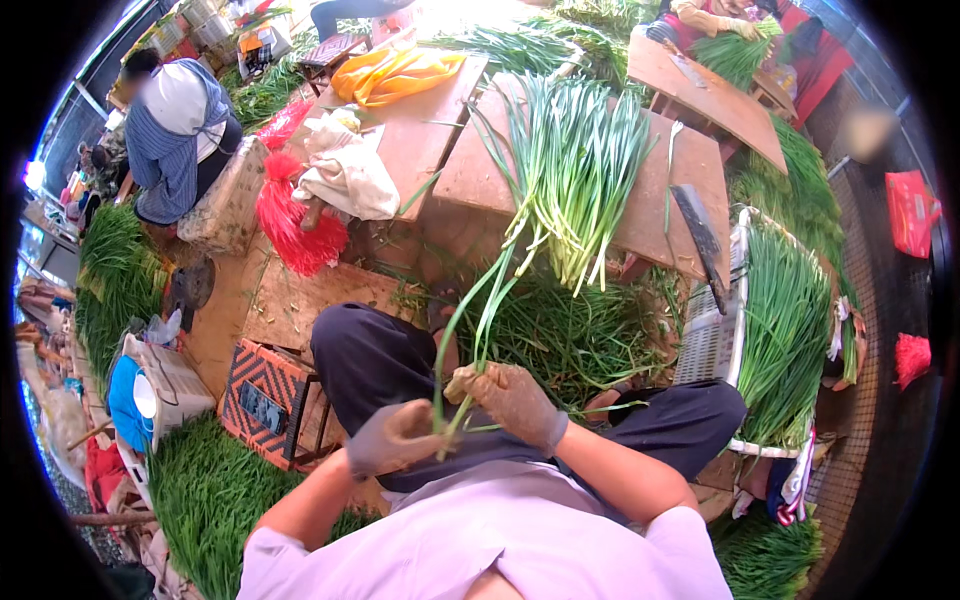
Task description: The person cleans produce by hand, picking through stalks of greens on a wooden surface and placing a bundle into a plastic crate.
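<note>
My right hand [514,401], in a dirty work glove, grips a few green chive stalks [491,307] above my lap. Lower on the same stalks, near their pale ends, are the gloved fingers of my left hand [397,439], slightly blurred. The long leaves run up towards a large loose bundle of chives [577,180] on the wooden board table [480,172]. Pale stem ends of that bundle hang over the near edge. To its right, a broad dark-bladed knife [699,232] lies across the board. A single loose stalk [670,172] rests beside it.
A white plastic crate [739,300] of chives stands right. Leaf trimmings [570,337] cover the floor ahead. Left are a patterned stool [262,405], red plastic ties [296,225] and a cloth [349,172]. One person [176,127] sits left; another's gloved hand [742,28] holds chives.
</note>
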Action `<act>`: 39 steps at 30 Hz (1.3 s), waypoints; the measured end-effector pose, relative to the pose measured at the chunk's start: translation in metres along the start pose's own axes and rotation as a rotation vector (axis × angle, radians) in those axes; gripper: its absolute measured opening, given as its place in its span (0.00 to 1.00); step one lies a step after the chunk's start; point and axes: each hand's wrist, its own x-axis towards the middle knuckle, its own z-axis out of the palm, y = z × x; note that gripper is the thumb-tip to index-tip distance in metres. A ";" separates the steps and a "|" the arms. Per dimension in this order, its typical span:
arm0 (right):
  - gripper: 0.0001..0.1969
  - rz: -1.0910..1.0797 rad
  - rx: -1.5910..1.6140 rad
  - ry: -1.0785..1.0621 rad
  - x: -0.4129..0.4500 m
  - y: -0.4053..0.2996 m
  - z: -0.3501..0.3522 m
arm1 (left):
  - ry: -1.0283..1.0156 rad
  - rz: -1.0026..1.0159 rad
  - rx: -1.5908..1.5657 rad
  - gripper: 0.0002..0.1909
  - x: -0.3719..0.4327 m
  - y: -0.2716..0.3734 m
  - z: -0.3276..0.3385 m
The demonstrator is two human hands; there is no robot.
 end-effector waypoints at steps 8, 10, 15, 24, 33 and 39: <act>0.27 -0.642 -0.403 0.263 -0.034 -0.202 -0.069 | 0.194 0.006 0.548 0.14 -0.023 -0.011 -0.015; 0.26 -0.651 -0.468 0.307 -0.022 -0.219 -0.108 | 0.129 -0.021 0.708 0.14 0.008 -0.002 -0.009; 0.22 -0.321 -0.396 0.358 0.043 -0.201 -0.185 | -0.050 -0.036 1.418 0.22 0.111 -0.012 -0.006; 0.16 0.060 -1.714 0.287 0.141 -0.054 -0.251 | 0.392 0.237 0.080 0.36 0.288 0.002 0.024; 0.11 -0.256 -1.153 0.704 0.137 -0.059 -0.219 | 0.760 0.603 0.270 0.19 0.351 0.008 0.058; 0.09 -0.648 -1.538 0.397 0.174 -0.021 -0.228 | 0.779 0.727 0.291 0.11 0.341 0.019 0.044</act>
